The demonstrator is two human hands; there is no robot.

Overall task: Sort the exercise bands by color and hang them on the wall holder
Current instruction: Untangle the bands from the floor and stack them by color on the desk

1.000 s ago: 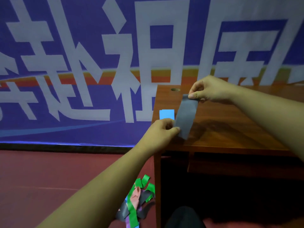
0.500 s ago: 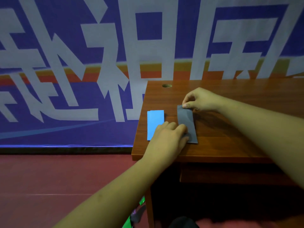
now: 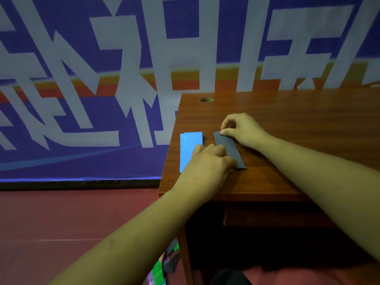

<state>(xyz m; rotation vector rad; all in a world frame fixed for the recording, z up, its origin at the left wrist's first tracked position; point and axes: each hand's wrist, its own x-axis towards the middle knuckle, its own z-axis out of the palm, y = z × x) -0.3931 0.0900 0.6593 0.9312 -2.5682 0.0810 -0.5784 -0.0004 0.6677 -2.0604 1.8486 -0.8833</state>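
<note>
A grey band is laid flat on the wooden table, a little right of the frame's centre. Its long axis runs from the upper left down to the lower right, and one hand is placed at each end.

The far end is pinched by the right hand, with the thumb on top of the corner and the other fingers bent above it. The near end is covered by the left hand. Its fingers are bent over the strip, but the tips are hidden behind the back of the hand, so it cannot be told whether the band is gripped or only pressed down.

A blue band is seen just left of the grey one, roughly parallel to it. Its lower right part is hidden by the left hand.

A pile of bands, green among them, lies on the floor at the lower centre. It is cut off by the left forearm and the table leg, so the bands cannot be counted. No wall holder is in view. The sorting is judged to be at an early stage.
</note>
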